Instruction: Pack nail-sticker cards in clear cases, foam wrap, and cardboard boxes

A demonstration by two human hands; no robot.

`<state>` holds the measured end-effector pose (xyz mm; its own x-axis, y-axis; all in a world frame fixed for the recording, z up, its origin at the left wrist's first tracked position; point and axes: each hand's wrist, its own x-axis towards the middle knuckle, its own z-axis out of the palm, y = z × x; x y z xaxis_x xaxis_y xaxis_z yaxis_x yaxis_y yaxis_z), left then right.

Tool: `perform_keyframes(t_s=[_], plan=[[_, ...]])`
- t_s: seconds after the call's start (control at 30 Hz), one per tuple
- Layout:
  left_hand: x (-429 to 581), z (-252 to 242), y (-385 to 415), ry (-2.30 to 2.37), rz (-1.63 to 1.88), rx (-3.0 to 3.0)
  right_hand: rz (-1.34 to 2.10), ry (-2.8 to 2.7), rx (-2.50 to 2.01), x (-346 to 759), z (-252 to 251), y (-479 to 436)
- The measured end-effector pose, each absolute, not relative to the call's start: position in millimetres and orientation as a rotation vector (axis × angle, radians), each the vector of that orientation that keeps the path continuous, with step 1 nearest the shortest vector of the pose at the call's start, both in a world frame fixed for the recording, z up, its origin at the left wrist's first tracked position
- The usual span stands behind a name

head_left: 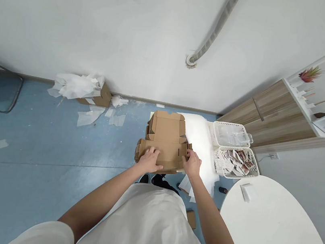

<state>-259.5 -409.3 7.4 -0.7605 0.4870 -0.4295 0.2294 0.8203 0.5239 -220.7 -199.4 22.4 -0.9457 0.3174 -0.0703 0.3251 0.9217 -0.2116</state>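
A brown cardboard box [167, 131] lies unfolded in front of me, its lid panel pointing away and its side flaps partly raised. My left hand [149, 161] rests on the near left part of the box's base, fingers and thumb apart. At the right end of the base, my right hand [192, 163] has its fingers around the raised side flap [188, 147]. Below this box, edges of more brown cardboard show at the left.
White foam sheets [196, 131] lie right of the box. Beyond them are a lidded white basket [230, 134] and a basket of printed cards [217, 165]. A round white table [281, 229] stands near right. Wrapping scraps [78, 85] lie on a carton [105, 96] by the wall.
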Motion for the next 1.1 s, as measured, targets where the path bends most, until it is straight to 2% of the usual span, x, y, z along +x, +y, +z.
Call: perform_keyframes(t_s=[0.33,0.43,0.53,0.73,0.83,0.9,0.97,1.1], plan=[[-256.5,9.8,-403.2,2.471,0.580,0.477,-0.153,2.961,0.549,-222.5,35.2,-196.5],[-257.3,15.0,-402.8,2.456,0.572,0.448,-0.240,2.992,0.568,-220.7,30.2,-200.7],[-253.4,19.7,-399.6,2.516,0.525,0.439,-0.588,2.944,0.757,-220.9,25.9,-196.9],[-239.9,18.0,-394.3,2.692,0.565,0.628,-1.820,2.425,1.215,-220.3,19.9,-180.0],[-239.0,14.6,-395.8,2.696,0.598,0.715,-2.058,2.263,1.285,-220.3,16.7,-175.7],[-240.7,12.9,-396.3,2.662,0.607,0.803,-2.058,2.244,1.270,-219.8,19.1,-173.9],[-242.9,11.6,-395.2,2.612,0.597,0.880,-1.889,2.391,1.204,-216.7,27.3,-175.0],[-245.5,11.2,-389.5,2.562,0.607,0.876,-1.166,3.029,0.977,-200.9,51.2,-195.8]])
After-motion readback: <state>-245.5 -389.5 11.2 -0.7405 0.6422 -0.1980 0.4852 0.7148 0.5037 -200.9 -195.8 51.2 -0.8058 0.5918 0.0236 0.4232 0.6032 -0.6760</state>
